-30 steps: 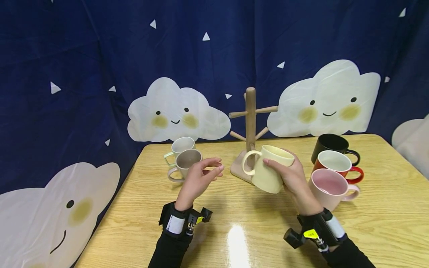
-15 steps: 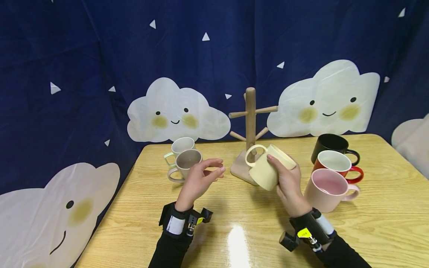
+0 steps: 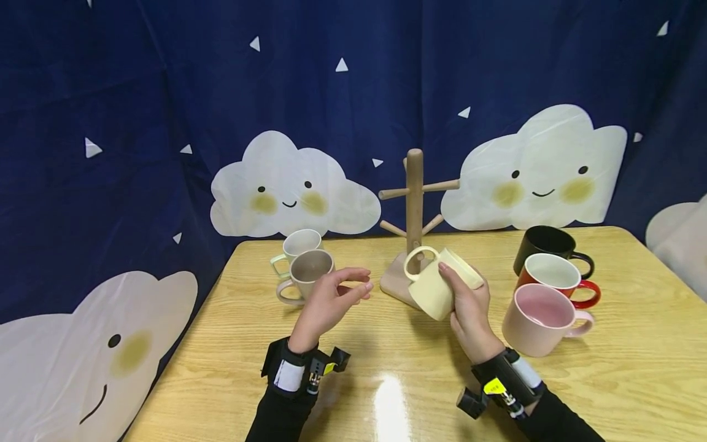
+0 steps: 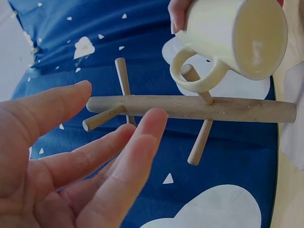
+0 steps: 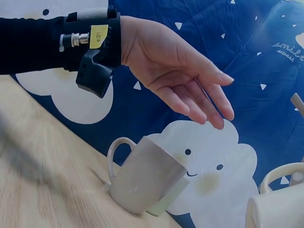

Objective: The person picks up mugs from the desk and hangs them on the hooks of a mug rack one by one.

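Observation:
My right hand [image 3: 472,316] grips a pale yellow mug [image 3: 436,290] by its body, thumb along the side near the rim. The mug is tilted, its handle to the left, close in front of the wooden mug tree [image 3: 414,202]. In the left wrist view, a lower peg's tip [image 4: 190,72] shows inside the loop of the mug handle [image 4: 179,71]. My left hand [image 3: 331,301] hovers with relaxed fingers and holds nothing, left of the tree. It partly overlaps a grey-beige mug [image 3: 309,270] in the head view; the right wrist view shows it above that mug.
A mint-and-white mug [image 3: 301,240] stands behind the grey-beige one. At the right, a black mug [image 3: 544,242], a red mug [image 3: 521,282] with white inside and a pink mug [image 3: 533,328] stand in a row on the wooden table [image 3: 221,368]. A blue curtain [image 3: 331,92] hangs behind.
My right hand has moved slightly left with the yellow mug, which has tilted further and brought its handle up to the lower peg. My left hand has hardly moved.

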Tool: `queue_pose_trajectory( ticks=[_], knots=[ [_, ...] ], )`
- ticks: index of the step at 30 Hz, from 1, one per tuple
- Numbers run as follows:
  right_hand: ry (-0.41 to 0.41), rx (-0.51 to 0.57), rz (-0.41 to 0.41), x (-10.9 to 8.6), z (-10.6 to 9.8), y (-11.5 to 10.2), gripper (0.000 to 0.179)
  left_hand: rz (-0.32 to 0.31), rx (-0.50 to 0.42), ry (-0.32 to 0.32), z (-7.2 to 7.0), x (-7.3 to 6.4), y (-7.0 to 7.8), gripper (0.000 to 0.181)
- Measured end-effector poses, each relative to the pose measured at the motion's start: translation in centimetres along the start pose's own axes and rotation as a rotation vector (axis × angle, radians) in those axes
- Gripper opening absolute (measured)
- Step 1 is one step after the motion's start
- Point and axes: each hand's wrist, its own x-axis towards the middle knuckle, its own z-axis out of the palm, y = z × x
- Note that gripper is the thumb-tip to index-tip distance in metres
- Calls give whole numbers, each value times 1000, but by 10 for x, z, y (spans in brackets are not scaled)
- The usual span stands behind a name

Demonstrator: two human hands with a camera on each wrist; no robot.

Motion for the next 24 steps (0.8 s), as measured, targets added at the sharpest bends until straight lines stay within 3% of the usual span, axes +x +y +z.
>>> queue_pose_trajectory(
  ticks=[4, 9, 16, 24],
  knots=[
    [7, -29, 8, 3, -2, 4, 28, -2, -1, -13, 0, 0, -1, 30],
    [-31, 3, -6, 9, -7, 14, 31, 0, -1, -17, 0, 0, -2, 31],
    [-5, 34, 33, 9, -1, 14, 25, 7, 1, -20, 1, -1, -1, 30],
    [-52, 50, 43, 14, 0, 24, 25, 20, 9, -39, 2, -1, -2, 30]
  ],
)
